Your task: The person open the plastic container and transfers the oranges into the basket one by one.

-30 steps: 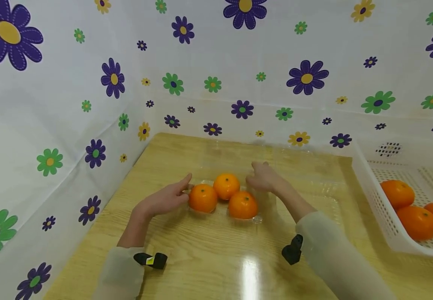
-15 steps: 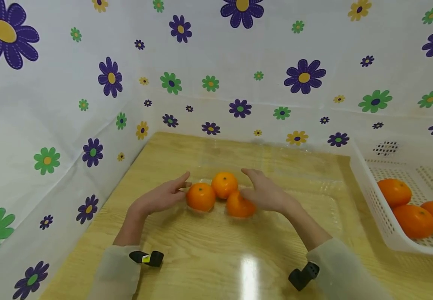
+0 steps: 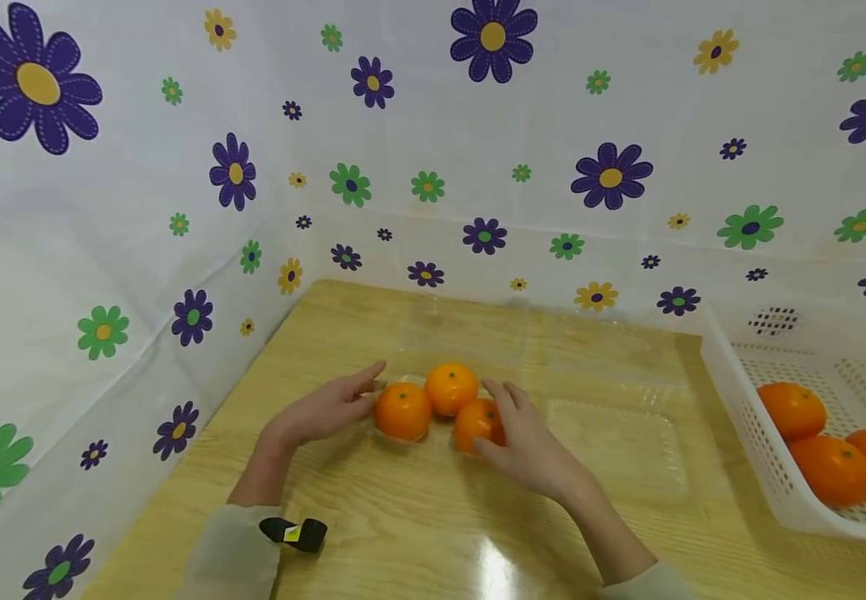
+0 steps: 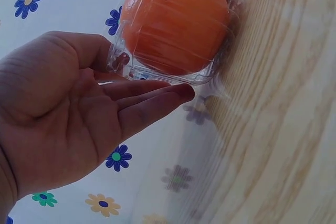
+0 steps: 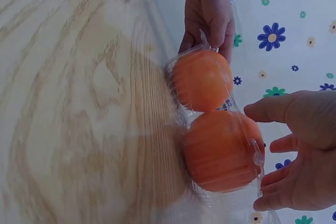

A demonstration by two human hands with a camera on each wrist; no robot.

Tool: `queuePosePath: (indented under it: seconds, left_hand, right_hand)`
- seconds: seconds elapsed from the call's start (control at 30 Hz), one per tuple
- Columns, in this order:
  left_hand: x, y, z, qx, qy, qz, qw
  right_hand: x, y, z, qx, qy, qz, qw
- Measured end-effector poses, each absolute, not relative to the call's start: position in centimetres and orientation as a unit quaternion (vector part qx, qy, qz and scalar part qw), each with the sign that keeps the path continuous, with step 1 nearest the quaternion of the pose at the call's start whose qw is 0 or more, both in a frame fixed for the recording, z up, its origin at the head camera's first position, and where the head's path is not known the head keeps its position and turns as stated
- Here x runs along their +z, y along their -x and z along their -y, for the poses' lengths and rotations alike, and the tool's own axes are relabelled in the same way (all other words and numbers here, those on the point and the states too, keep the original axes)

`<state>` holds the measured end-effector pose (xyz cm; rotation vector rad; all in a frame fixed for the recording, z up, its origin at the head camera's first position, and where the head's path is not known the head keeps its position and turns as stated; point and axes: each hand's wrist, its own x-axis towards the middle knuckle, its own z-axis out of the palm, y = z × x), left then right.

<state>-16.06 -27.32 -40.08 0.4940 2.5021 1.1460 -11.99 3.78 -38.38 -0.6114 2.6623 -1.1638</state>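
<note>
In the head view, a clear plastic clamshell container (image 3: 440,429) holds three oranges: the left orange (image 3: 403,411), the far orange (image 3: 451,389) and the right orange (image 3: 472,427). My left hand (image 3: 320,408) touches the container's left end. The left wrist view shows the thumb at the rim and straight fingers (image 4: 152,106) along the wall. My right hand (image 3: 533,446) is spread at the right end, thumb towards me, partly hiding the right orange. In the right wrist view its fingers (image 5: 275,195) lie close beside the clear edge.
A white perforated basket (image 3: 758,475) with several oranges (image 3: 832,471) stands at the right. More clear plastic trays or lids (image 3: 616,446) lie on the wooden table (image 3: 372,533) behind and right of the container. Flower-printed cloth (image 3: 523,125) borders the back and left.
My right hand has come from the container's far right corner towards me, now round its right end beside the right orange. My left hand has stayed at the left end. The view has tilted slightly.
</note>
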Motion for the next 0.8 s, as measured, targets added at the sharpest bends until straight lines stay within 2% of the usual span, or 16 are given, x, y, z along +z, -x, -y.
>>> queuePosePath:
  seconds: [0.27, 0.53, 0.8]
  left_hand:
    - [-40.0, 16.1, 27.1, 0.434, -0.169, -0.862, 0.200]
    - [-40.9, 15.5, 27.6, 0.463, -0.176, -0.841, 0.220]
    - [-40.5, 16.2, 27.5, 0.462, -0.186, -0.841, 0.212]
  right_hand:
    - [-39.6, 11.9, -3.1, -0.361, 0.210, -0.908, 0.024]
    - [-41.1, 11.7, -2.6, -0.342, 0.205, -0.915, 0.055]
    - [-40.6, 12.0, -2.8, -0.338, 0.210, -0.916, 0.045]
